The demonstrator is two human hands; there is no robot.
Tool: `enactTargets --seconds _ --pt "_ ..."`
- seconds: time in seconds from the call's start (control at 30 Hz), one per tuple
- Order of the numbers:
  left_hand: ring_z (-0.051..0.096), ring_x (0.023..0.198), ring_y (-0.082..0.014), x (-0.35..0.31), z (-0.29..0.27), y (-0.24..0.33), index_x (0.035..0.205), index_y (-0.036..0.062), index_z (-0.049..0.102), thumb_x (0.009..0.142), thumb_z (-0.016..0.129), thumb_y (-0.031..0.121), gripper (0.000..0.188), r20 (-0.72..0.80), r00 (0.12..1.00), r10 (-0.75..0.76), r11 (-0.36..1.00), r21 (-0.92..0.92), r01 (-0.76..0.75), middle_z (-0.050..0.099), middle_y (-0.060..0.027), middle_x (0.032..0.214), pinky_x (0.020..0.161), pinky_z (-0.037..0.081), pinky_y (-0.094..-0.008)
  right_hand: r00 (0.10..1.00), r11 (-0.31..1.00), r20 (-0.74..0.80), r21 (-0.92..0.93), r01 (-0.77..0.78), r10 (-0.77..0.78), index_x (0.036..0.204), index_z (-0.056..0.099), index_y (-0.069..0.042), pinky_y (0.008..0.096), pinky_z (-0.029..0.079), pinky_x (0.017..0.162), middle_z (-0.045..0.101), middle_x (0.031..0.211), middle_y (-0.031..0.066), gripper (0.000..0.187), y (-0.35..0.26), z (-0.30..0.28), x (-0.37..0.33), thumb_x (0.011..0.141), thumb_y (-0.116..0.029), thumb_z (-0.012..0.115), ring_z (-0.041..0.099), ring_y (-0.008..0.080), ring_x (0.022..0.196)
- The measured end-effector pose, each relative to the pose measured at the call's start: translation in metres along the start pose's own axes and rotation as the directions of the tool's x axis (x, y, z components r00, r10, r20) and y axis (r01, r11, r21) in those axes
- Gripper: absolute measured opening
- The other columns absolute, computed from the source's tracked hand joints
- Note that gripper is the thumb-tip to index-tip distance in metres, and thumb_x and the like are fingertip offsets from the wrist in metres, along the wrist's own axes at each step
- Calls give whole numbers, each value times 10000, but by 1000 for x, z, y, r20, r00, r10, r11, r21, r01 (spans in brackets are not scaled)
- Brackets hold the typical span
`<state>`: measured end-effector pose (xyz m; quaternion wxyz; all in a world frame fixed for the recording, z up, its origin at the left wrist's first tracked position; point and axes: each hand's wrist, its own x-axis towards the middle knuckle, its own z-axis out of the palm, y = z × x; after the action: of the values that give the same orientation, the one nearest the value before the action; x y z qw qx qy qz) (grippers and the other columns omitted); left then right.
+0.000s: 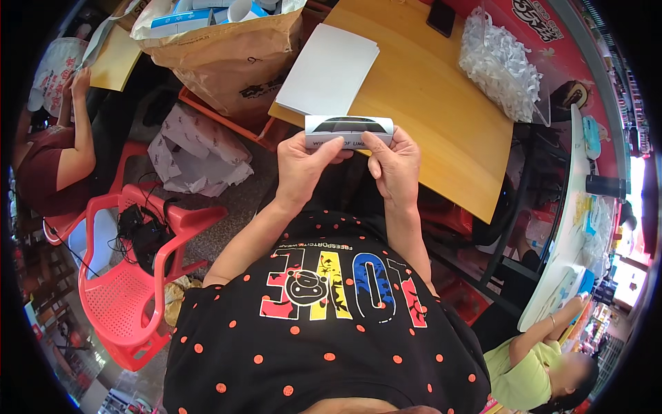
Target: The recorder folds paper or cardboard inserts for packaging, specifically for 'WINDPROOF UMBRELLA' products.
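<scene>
Between my two hands, close to the near edge of the wooden table, is a white printed paper sheet (348, 125), curved like a roll, with a dark arched picture on it. My left hand (303, 162) grips its left end, thumb on the front and fingers behind. At the right end my right hand (396, 162) pinches it the same way. Just beyond lies a stack of white sheets (331, 69) on the wooden table (420, 103). Whether the held sheet is glued into a tube or only bent, I cannot tell.
A clear bin of white curled pieces (500, 65) and a dark phone (441, 17) are at the far right. A large brown paper bag (234, 69) holds blue and white boxes. Left stands a red chair (127, 290). Other people sit at left (55, 159) and lower right (527, 372).
</scene>
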<state>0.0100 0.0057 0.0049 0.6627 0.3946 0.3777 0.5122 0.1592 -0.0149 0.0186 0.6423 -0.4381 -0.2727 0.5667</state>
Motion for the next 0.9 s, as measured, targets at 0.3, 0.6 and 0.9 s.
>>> enactTargets --seconds 0.3,0.6,0.9 --pt "643 665 -98 5 9 -1 941 -34 676 796 724 51 175 -70 997 -41 996 71 46 691 -81 827 576 543 -213 999 995 -26 -91 36 -39 984 606 50 181 318 375 638 763 53 161 5 -3 0 833 15 652 446 29 434" --pt "626 576 -99 7 -1 -6 892 -14 681 785 729 78 149 -20 997 -73 992 100 75 686 -68 760 521 482 -200 998 939 -56 -341 -31 13 920 635 25 180 286 383 588 679 1 102 -5 -25 -5 846 -41 658 423 21 440" --pt "634 642 -102 -3 -41 24 954 -27 671 896 623 122 167 52 983 -178 974 148 169 647 -68 834 475 435 -186 993 977 117 -212 36 -11 881 660 33 194 309 506 533 665 -18 96 3 -44 -6 879 -58 630 433 40 564"
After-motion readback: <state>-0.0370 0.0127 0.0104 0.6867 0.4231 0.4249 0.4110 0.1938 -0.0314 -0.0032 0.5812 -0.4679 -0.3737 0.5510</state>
